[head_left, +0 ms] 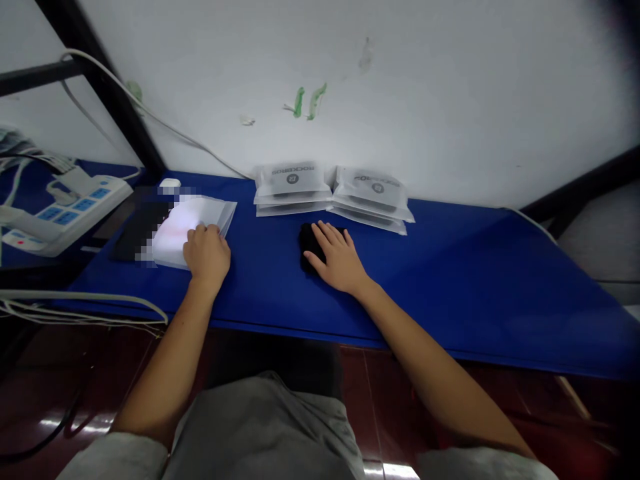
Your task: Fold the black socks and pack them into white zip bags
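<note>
My left hand (207, 255) is at the left of the table, its fingers curled down at the right edge of a frosted plastic bag (177, 233). The bag lies flat, partly over a dark item that is blurred out in places; the fingertips are hidden from me. My right hand (339, 259) rests palm down with its fingers stretched over a small black bundle (307, 248) that looks like folded cloth. Much of the bundle is covered by the hand.
Against the wall lean two piles of frosted printed bags, a left pile (293, 187) and a right pile (373, 193), on the blue table (450, 287). A white power strip (75, 213) with plugs and cables stands at left. Loose cables (100, 300) cross the front left edge.
</note>
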`<act>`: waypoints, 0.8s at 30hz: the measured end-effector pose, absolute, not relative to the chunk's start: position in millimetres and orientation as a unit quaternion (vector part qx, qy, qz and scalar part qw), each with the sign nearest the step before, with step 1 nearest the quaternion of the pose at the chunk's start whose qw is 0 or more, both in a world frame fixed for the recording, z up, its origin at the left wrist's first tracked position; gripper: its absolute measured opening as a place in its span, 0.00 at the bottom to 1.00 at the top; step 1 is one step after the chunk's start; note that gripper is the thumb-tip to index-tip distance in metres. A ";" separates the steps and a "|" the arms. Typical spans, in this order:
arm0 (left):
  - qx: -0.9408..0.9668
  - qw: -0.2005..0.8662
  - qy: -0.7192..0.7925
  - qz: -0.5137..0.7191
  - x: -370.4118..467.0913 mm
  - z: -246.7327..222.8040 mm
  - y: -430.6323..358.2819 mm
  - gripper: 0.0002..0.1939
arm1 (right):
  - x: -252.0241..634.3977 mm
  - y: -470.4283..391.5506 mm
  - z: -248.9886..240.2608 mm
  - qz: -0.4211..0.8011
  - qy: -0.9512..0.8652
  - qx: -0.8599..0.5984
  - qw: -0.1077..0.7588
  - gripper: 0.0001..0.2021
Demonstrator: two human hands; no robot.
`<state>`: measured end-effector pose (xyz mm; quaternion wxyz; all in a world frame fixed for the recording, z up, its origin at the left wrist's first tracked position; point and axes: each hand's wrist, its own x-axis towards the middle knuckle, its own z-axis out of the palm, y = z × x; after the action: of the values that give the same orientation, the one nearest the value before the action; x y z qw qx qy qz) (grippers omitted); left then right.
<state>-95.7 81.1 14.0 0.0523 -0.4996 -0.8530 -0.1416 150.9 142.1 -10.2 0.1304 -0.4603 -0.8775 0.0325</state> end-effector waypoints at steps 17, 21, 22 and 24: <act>-0.728 0.141 -0.658 -0.130 -40.5 30.3 12.8 0.11 | 196.9 128.7 -2.6 0.061 -0.914 -0.385 0.111 0.29; -0.757 0.180 -0.597 -0.195 -29.8 25.5 14.6 0.11 | 212.3 119.2 -7.8 0.032 -0.913 -0.394 0.101 0.30; -0.756 0.191 -0.589 -0.212 -28.6 24.5 17.7 0.11 | 214.4 117.8 -8.0 0.026 -0.913 -0.394 0.101 0.30; -0.752 0.209 -0.579 -0.236 -28.0 23.0 25.2 0.11 | 215.5 114.8 -5.6 0.008 -0.910 -0.397 0.119 0.30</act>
<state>-28.0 25.2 23.0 0.2090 -0.7520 -0.5789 -0.2360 215.5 114.8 -5.6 0.1189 -0.3966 -0.9102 0.0076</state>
